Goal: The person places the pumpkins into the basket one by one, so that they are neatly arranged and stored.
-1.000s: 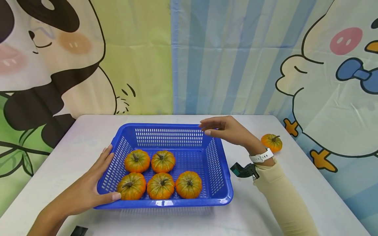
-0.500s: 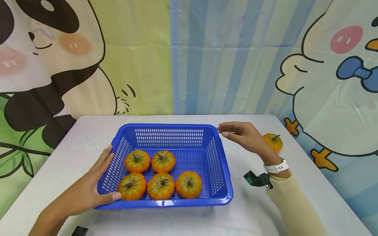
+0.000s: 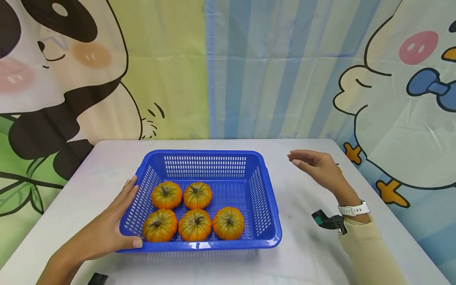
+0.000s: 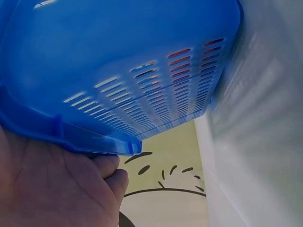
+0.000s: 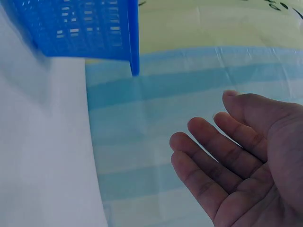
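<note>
A blue plastic basket [image 3: 263, 206] with slotted walls stands on the table. Several small orange-green pumpkins [image 3: 195, 225] lie inside it, in its left and front part. My left hand [image 3: 97, 227] holds the basket's left front corner, thumb over the front rim and fingers along the left rim. In the left wrist view its palm [image 4: 52, 184] is close under the rim. My right hand [image 3: 318, 168] hovers over the table, right of the basket, fingers loosely bent and holding nothing. Behind it is another pumpkin, almost wholly hidden, with its stem [image 3: 337, 164] peeking out.
The white table [image 3: 295, 245] reaches back to a curtain [image 3: 246, 79] printed with cartoon animals. A white watch band [image 3: 354, 209] and a black wrist camera mount [image 3: 329, 221] are on the right wrist. A black piece [image 3: 97, 279] shows below the left wrist.
My right hand has moved rightward, from over the basket's back right corner to in front of the lone pumpkin, which it now covers. The left hand stays on the basket.
</note>
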The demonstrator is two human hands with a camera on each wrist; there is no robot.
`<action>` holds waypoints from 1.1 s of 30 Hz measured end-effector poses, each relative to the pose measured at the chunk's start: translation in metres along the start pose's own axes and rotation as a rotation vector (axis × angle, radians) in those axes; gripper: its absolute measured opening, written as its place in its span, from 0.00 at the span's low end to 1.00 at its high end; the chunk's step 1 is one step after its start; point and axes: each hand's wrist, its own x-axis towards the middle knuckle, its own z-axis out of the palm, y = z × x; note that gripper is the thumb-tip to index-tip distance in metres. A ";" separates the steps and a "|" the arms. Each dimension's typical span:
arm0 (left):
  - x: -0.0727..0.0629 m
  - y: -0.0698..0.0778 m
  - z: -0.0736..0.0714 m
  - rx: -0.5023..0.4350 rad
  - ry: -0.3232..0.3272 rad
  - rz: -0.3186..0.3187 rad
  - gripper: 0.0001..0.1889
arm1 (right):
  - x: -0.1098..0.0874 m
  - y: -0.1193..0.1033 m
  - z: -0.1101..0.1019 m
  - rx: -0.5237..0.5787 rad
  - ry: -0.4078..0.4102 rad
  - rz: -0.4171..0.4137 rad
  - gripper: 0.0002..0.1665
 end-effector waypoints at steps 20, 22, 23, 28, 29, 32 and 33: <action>0.002 0.002 0.001 0.012 -0.004 -0.033 0.64 | -0.022 0.059 -0.040 0.128 0.273 0.248 0.27; 0.003 0.002 0.002 0.016 -0.003 -0.034 0.64 | -0.023 0.064 -0.044 0.114 0.304 0.263 0.29; 0.003 0.002 0.003 0.014 -0.002 -0.033 0.63 | -0.025 0.066 -0.046 0.098 0.321 0.272 0.29; 0.003 0.002 0.005 0.016 -0.001 -0.033 0.63 | -0.032 0.080 -0.054 0.031 0.439 0.327 0.31; 0.003 0.002 0.005 0.017 0.001 -0.034 0.63 | -0.032 0.084 -0.054 0.032 0.466 0.335 0.32; 0.002 0.002 0.004 0.032 0.005 -0.041 0.63 | -0.033 0.097 -0.054 0.048 0.527 0.379 0.33; 0.002 0.002 0.004 0.037 0.007 -0.042 0.63 | -0.034 0.101 -0.054 0.060 0.535 0.399 0.34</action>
